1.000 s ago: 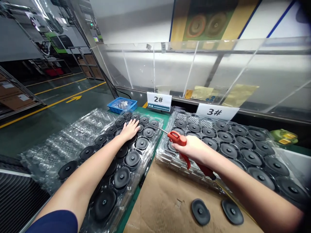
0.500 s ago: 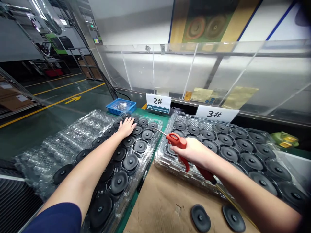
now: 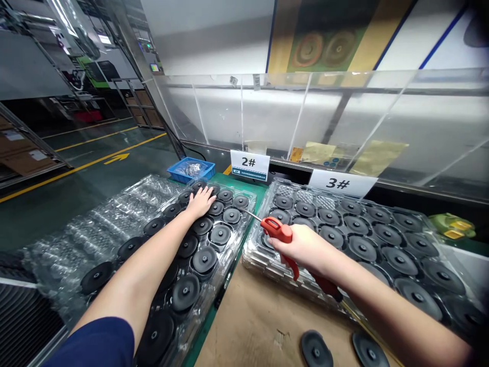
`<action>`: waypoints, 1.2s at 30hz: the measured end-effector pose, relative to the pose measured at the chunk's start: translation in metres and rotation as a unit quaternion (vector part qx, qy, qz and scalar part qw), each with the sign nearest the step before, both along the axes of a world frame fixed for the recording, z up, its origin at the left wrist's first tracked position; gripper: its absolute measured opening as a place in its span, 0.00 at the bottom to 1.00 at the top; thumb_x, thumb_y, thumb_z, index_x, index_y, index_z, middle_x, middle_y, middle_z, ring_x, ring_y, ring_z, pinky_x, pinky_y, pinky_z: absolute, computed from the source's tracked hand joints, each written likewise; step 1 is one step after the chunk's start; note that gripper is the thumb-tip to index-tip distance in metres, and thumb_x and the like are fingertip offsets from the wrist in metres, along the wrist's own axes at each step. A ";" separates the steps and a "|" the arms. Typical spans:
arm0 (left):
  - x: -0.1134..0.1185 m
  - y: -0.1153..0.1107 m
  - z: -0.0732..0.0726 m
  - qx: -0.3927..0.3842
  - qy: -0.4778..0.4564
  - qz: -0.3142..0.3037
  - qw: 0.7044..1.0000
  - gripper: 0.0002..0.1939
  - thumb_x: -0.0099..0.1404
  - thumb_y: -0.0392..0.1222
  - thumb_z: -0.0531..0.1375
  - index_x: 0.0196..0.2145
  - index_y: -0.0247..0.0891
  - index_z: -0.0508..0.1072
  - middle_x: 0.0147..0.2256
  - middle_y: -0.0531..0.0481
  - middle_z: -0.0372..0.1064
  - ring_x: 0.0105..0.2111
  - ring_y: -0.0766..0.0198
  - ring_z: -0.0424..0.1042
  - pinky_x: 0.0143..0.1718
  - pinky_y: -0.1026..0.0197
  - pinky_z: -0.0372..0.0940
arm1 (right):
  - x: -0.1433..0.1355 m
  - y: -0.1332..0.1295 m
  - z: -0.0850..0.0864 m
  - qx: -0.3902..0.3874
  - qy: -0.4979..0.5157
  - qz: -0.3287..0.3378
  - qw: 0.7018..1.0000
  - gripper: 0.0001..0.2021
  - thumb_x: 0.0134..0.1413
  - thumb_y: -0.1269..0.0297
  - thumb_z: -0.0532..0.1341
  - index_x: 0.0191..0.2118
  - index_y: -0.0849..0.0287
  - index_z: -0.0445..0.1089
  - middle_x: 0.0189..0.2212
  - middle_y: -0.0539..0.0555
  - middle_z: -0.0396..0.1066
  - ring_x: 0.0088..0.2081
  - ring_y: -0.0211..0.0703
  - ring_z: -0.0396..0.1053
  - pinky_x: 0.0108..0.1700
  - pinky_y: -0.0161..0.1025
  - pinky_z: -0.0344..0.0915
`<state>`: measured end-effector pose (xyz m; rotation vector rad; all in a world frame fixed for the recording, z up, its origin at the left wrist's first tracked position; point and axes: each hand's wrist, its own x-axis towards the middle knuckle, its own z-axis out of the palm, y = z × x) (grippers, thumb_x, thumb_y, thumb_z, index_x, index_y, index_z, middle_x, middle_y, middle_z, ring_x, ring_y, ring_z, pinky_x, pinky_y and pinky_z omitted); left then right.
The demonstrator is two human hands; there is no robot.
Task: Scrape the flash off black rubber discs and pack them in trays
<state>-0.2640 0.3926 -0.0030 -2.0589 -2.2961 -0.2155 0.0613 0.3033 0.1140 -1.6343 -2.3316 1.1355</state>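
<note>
My left hand (image 3: 201,202) lies with its fingers spread over black round parts in the left clear plastic tray (image 3: 239,232). Wrapped around a red air blow gun (image 3: 278,229) is my right hand (image 3: 300,242), above the near left corner of the right tray. The gun's thin metal nozzle points left, its tip close to a black disc (image 3: 232,215) in the left tray. A yellowish hose (image 3: 353,312) runs from the handle beneath my right forearm. More black discs (image 3: 362,246) fill most pockets of the right tray (image 3: 263,257), which sits on a stack of trays.
Two loose black discs (image 3: 316,347) lie on brown cardboard (image 3: 248,316) in front. A blue bin (image 3: 191,169) holds a plastic bag. Signs reading 2# (image 3: 250,165) and 3# (image 3: 342,183) stand behind, before a transparent panel (image 3: 278,112). Empty clear trays (image 3: 103,224) lie left.
The view has shifted slightly. The blow gun's nozzle tip sits a little lower, nearer the discs in the second row. My left hand stays spread on the left tray.
</note>
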 end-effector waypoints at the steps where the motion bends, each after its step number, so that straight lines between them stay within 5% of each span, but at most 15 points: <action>1: -0.004 -0.005 0.000 0.000 0.001 -0.004 1.000 0.21 0.62 0.45 0.54 0.52 0.38 0.60 0.54 0.42 0.57 0.51 0.52 0.61 0.49 0.42 0.58 | -0.001 -0.001 -0.002 0.003 -0.003 0.004 1.000 0.15 0.49 0.54 0.53 0.20 0.59 0.62 0.19 0.51 0.70 0.22 0.39 0.67 0.27 0.33 0.58; 12: -0.045 -0.094 0.000 -0.002 0.011 -0.055 0.998 0.22 0.63 0.44 0.54 0.54 0.39 0.59 0.56 0.42 0.55 0.53 0.51 0.59 0.51 0.40 0.56 | -0.022 -0.029 -0.009 -0.004 -0.018 0.057 0.998 0.15 0.48 0.57 0.54 0.17 0.60 0.59 0.17 0.51 0.67 0.19 0.36 0.62 0.22 0.32 0.53; 23: -0.085 -0.144 0.003 0.003 0.029 0.015 0.999 0.22 0.62 0.44 0.54 0.54 0.39 0.59 0.56 0.42 0.55 0.53 0.50 0.59 0.51 0.40 0.56 | -0.033 -0.070 -0.008 -0.043 0.011 0.095 0.994 0.14 0.50 0.56 0.53 0.21 0.60 0.62 0.18 0.52 0.69 0.17 0.37 0.66 0.18 0.29 0.57; 36: -0.098 -0.198 0.001 -0.003 0.022 0.057 0.998 0.23 0.62 0.45 0.54 0.54 0.39 0.58 0.57 0.42 0.53 0.54 0.50 0.57 0.52 0.39 0.54 | -0.043 -0.105 0.000 -0.011 0.001 0.135 0.991 0.14 0.49 0.58 0.53 0.19 0.60 0.62 0.18 0.52 0.68 0.17 0.36 0.66 0.16 0.28 0.54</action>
